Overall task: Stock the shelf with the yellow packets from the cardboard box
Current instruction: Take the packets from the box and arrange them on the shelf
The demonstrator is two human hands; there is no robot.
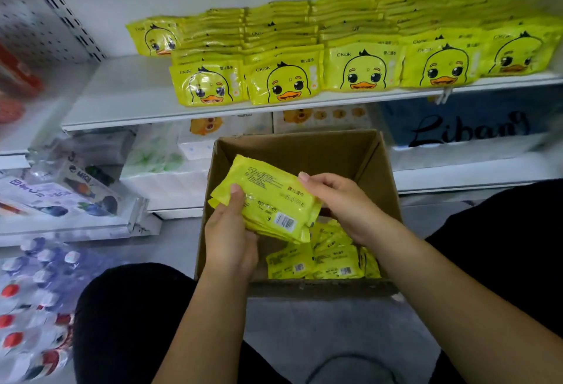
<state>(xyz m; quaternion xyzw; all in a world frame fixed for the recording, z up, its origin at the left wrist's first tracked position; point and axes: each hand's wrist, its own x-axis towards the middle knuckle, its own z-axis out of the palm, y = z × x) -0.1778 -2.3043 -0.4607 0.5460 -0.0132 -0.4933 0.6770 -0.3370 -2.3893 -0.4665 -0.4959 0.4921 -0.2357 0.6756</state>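
A stack of yellow packets (268, 197) hangs above the open cardboard box (304, 149), back side up with a barcode showing. My left hand (230, 237) grips the stack from below at its left end, thumb on top. My right hand (338, 203) holds its right end, fingers curled over the edge. More yellow packets (323, 258) lie loose at the bottom of the box. On the white shelf (128, 100) above, rows of yellow duck-face packets (362, 66) stand upright, filling the middle and right.
The shelf's left part is bare white board. Below it lie white tissue packs (158, 170) and a blue box (466, 124) with black lettering. Clear-wrapped goods (61, 191) and bottles (36, 286) crowd the left. My dark-clothed knees flank the box on the grey floor.
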